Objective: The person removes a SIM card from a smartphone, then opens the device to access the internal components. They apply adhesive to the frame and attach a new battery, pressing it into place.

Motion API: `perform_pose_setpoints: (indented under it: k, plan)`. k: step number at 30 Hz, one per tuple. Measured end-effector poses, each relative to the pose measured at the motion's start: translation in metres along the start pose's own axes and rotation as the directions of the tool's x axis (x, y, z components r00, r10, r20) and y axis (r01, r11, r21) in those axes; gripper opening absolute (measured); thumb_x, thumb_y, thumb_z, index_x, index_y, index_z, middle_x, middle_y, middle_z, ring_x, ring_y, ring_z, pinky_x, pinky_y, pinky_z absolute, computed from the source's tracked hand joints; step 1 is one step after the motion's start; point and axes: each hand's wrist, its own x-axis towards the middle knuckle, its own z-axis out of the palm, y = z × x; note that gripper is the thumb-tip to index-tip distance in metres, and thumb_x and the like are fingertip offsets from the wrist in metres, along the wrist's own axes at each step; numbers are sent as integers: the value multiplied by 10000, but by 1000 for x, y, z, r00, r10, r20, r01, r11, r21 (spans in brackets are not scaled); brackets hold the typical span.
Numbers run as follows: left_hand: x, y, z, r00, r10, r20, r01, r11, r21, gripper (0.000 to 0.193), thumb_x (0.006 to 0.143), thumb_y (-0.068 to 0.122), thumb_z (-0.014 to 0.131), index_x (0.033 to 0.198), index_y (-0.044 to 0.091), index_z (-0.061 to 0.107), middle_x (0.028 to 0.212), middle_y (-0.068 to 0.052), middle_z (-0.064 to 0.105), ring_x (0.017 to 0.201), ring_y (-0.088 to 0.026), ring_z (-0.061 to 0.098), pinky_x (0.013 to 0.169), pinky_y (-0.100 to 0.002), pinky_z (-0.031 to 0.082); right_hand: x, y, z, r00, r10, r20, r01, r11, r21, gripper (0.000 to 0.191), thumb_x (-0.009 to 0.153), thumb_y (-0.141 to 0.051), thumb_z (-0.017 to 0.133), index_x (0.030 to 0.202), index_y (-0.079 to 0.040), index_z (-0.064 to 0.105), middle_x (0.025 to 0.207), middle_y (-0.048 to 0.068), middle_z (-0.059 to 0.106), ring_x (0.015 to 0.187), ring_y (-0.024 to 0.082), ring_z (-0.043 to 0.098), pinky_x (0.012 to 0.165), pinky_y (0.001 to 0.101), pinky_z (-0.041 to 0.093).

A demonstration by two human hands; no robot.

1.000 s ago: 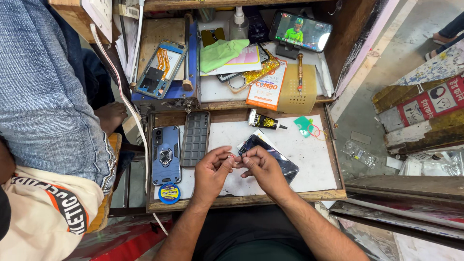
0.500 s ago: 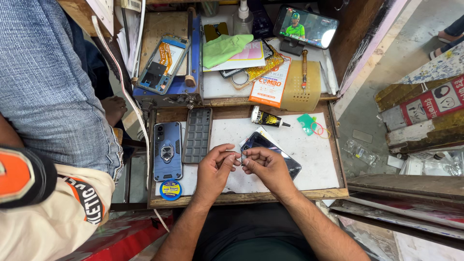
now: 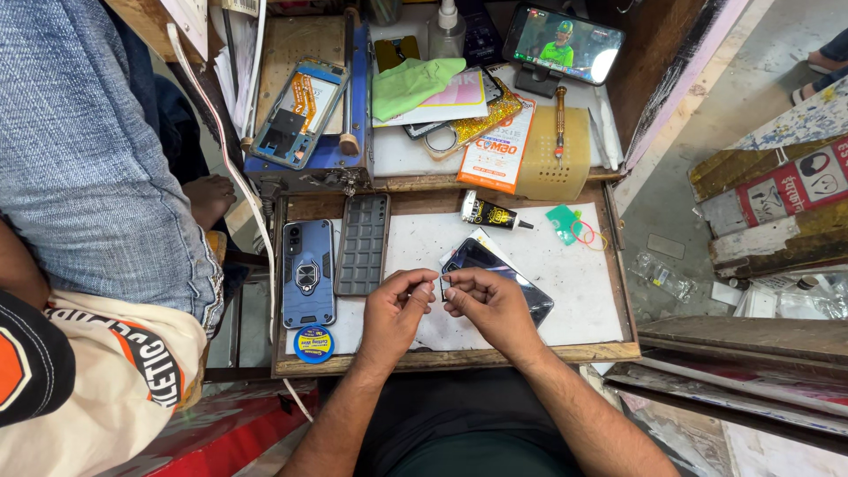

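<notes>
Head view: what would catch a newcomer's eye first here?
At the centre, the left hand and right hand pinch a tiny dark part together above a white mat, just in front of a dark phone lying there. At the back, a propped phone glows with a bright screen, and a green cloth lies to its left.

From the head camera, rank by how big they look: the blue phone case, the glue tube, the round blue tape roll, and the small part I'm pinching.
1. Blue phone case
2. Glue tube
3. Round blue tape roll
4. Small dark part, pinched between both hands, mostly hidden, so its full size is unclear.
</notes>
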Motion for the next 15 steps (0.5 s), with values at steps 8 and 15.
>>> perform_pose_setpoints:
  k: [8,15]
  plan:
    - [0,3,2,995,95,-35,-88,982,168,157,947,63,690,1077,0,751,1023,-59,743,822,-74,689,667,-218,556,-2,1,2,999,-28,25,29,999,-16,272,960,-121,700,1203,0,709,968,67,770,842,109,730,754,258,616]
    - [5,-11,8,994,-107,-6,103,970,-219,166,936,61,749,1063,-42,721,944,-91,749,783,-106,655,711,-244,567,-2,0,3,995,-93,26,95,990,-101,225,961,-118,696,1146,8,707,951,79,779,850,113,741,752,258,616]
